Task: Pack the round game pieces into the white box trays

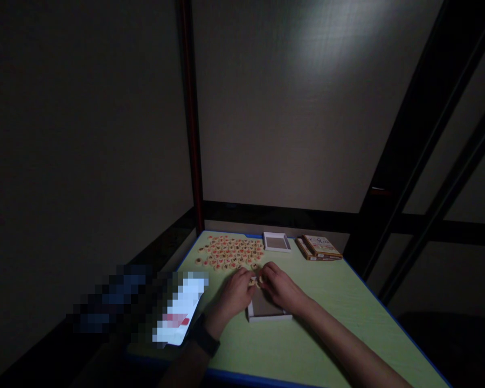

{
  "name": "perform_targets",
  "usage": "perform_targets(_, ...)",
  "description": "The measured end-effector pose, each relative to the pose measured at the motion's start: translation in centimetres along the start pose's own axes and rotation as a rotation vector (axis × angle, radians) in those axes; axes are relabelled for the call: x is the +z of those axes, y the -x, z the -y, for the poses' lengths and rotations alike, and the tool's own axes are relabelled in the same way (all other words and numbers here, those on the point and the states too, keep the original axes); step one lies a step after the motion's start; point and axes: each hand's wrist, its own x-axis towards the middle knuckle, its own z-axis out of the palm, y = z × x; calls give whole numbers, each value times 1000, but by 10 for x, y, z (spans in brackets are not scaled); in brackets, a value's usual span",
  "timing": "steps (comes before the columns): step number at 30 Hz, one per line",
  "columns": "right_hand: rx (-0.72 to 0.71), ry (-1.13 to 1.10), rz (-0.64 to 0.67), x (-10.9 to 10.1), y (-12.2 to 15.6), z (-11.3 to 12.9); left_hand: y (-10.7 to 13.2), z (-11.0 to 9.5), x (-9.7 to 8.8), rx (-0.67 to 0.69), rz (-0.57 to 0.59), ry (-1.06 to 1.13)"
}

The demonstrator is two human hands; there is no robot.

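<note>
Both hands are close together over the far end of a shallow white box tray point(269, 319) with a brown inside. My left hand point(235, 292), with a dark band on its wrist, is closed with a round Chinese chess piece point(251, 282) at its fingertips. Opposite it, my right hand point(280, 286) has its fingers pinched around another chess piece point(261, 279), partly hidden by the fingers. A pale piece shows between the two hands, low at the tray's far edge. Beyond them, many chess pieces point(230, 252) with red and black characters lie spread on the table.
The green table point(339, 328) has a blue edge. At its back stands a second white box tray point(277, 242), with stacked printed boxes point(320, 246) to the right. A bright, pixelated flat object point(181, 312) lies at the left edge. Walls rise behind and to the left.
</note>
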Motion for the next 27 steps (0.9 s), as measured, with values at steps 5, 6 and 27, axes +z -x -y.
perform_targets(5,4,43,43,11,-1,-2,-1,2,3,13,-4,-6)
perform_targets(6,12,50,50,12,-1,-2,-1,2,3,10,-5,-11)
perform_targets(27,97,-47,-41,11,-2,4,-1,0,2,-5,10,-26)
